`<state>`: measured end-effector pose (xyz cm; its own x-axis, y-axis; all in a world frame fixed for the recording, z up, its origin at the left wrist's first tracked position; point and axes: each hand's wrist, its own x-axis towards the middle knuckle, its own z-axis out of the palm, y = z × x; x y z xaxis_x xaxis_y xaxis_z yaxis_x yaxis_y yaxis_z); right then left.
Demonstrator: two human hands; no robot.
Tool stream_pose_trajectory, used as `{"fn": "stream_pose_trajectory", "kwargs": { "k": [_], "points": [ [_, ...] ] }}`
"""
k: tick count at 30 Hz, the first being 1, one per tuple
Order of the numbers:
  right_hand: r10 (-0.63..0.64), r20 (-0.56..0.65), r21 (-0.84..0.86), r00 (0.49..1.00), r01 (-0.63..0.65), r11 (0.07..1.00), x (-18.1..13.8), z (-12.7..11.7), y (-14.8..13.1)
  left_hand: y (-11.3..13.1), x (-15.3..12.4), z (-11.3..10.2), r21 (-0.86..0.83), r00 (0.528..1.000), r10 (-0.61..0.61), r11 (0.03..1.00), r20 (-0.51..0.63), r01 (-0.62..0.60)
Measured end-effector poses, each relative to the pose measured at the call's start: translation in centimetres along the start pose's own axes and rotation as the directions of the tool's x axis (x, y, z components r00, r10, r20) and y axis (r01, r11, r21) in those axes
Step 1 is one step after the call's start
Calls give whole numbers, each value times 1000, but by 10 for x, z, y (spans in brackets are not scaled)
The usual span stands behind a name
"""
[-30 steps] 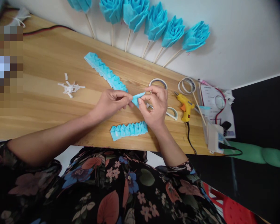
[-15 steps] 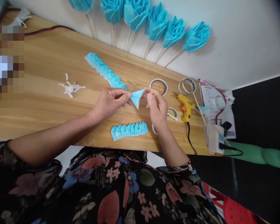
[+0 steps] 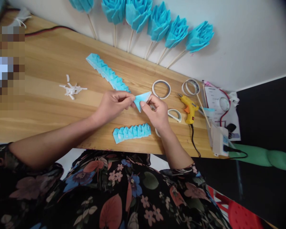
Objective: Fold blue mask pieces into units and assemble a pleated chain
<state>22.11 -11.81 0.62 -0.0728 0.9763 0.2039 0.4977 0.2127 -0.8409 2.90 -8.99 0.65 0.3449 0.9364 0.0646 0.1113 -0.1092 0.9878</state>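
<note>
Above the middle of the table, a small folded triangle of blue paper [image 3: 142, 97] is stretched between both hands, its point facing down. My left hand [image 3: 114, 103] pinches its left corner between thumb and fingers. On the other side my right hand [image 3: 156, 109] grips it, the thumb pressed on its front face. Just beyond lies a long strip of overlapping folded blue pieces [image 3: 108, 73], slanting toward the hands. Nearer to me rests a shorter strip of folded blue pieces [image 3: 132, 132].
Blue paper flowers [image 3: 157, 24] on sticks lean against the wall. White paper scraps [image 3: 72, 89] lie at left. Rolls of tape [image 3: 161, 81], a yellow glue gun [image 3: 190, 109], a power strip [image 3: 220, 141] and papers occupy the right side. A green balloon [image 3: 257, 154] lies beyond the edge.
My right hand has shifted slightly left and down, bringing its thumb onto the front of the blue triangle. My left hand keeps its pinch in nearly the same place.
</note>
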Motion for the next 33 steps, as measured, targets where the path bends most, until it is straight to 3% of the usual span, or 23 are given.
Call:
{"fn": "stream_pose_trajectory", "kwargs": {
  "k": [12, 33],
  "points": [
    [-16, -26, -1, 1000, 16, 1000, -1, -1, 4, -1, 2, 1, -110, 997, -50, 992, 66, 57],
    [-25, -27, -86, 999, 23, 996, -2, -6, 1, -9, 6, 4, -170, 995, -14, 985, 103, 31]
  ]
}}
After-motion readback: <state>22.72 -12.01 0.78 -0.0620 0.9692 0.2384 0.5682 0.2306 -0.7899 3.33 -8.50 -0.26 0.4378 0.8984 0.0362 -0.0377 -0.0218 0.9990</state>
